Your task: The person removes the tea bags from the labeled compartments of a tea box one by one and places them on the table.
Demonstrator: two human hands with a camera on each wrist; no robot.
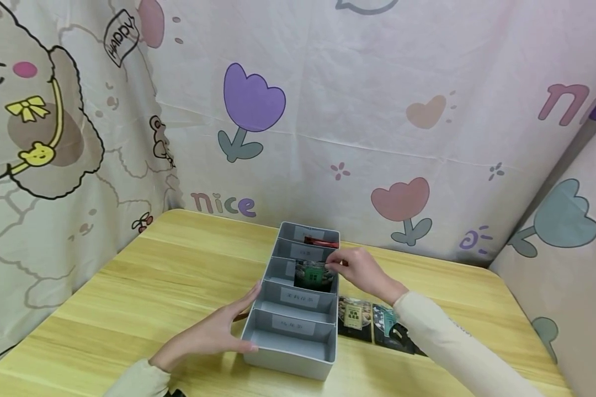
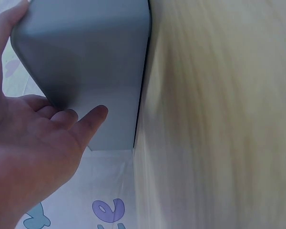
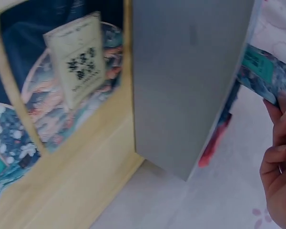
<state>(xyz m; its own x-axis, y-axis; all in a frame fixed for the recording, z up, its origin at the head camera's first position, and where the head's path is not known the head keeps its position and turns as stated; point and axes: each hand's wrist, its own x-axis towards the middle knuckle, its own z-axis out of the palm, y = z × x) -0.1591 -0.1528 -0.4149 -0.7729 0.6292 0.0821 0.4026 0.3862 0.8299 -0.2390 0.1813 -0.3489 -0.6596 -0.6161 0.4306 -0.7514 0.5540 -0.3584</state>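
Cartoon-print curtains surround one wood-look table, with one grey box on it, five compartments in a row. Left hand is spread against its near left corner, probably to stop it sliding. Right hand pinches one green-labelled packet by its edge at the middle compartment, I guess so the label shows. Two flat packets lie just right of the box, maybe handy for reaching; one red item sits in the far compartment.

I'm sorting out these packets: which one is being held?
The green-labelled packet at the grey box, pinched by the right hand; the yellow-labelled packet and teal-labelled packet lie on the table.
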